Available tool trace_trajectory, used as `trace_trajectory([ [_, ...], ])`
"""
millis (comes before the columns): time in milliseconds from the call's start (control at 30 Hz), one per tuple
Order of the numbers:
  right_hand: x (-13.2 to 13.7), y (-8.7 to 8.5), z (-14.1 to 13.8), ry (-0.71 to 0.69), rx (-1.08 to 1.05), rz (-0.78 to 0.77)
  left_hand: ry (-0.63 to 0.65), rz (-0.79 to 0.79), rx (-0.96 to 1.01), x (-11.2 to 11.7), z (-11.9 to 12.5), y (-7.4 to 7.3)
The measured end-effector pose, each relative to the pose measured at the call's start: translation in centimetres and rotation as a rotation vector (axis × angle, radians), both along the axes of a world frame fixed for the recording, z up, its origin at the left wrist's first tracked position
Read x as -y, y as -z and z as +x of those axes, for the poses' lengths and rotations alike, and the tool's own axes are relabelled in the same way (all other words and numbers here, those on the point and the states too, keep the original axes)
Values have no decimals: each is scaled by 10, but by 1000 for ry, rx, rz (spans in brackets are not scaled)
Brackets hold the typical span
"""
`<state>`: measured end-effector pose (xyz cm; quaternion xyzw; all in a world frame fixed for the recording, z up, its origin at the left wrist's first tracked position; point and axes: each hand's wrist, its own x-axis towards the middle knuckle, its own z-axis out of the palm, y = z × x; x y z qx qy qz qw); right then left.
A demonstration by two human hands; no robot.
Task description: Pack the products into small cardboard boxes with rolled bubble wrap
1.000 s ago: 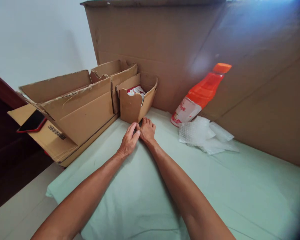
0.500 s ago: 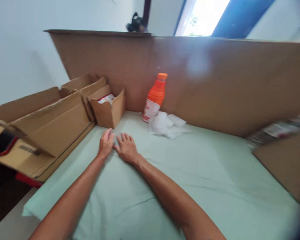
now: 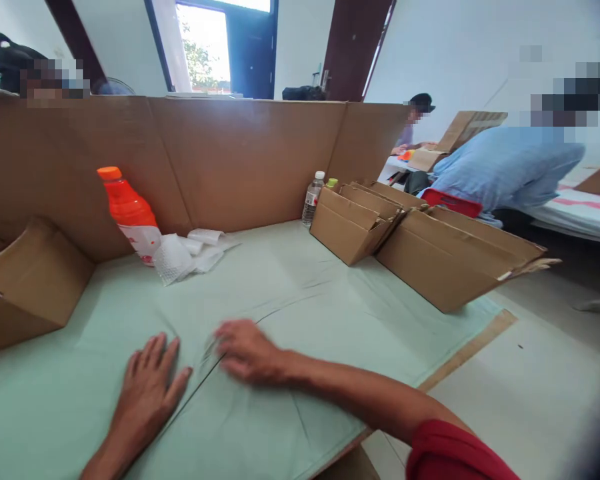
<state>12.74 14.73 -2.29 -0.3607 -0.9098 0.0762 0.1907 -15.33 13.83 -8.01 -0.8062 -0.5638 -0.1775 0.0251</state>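
Left hand [image 3: 147, 381], right hand [image 3: 250, 353] parted; left's fingers apart, right's unclear; bottle label [image 3: 139, 240] illegible.

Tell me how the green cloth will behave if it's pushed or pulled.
The green cloth is probably floppy, since creases run across it near the right hand. Pushed, it would likely ruck up rather than slide as one stiff sheet. Pulled, it may drag at one end, where cardboard boxes rest on it.
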Motion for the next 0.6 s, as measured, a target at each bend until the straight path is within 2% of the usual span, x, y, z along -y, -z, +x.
trace_trajectory([
  [67,-24,-28,64,336,-91,9,131,-65,6,24,43,-7],
  [133,-51,-64,128,619,-104,138,286,-172,32,44,84,-19],
  [200,-77,-99,185,817,-60,318,424,-308,61,59,120,-34],
  [267,-97,-125,232,943,-104,395,526,-420,105,67,147,-47],
  [300,-105,-133,252,1030,-77,424,565,-460,126,70,158,-53],
  [367,-116,-142,282,1165,-44,359,621,-507,155,72,172,-60],
  [400,-121,-143,292,1201,-32,307,639,-516,163,73,176,-63],
  [467,-127,-144,302,1187,-40,222,658,-513,183,74,181,-65],
  [600,-123,-141,290,1002,-67,262,609,-455,314,75,180,-53],
])
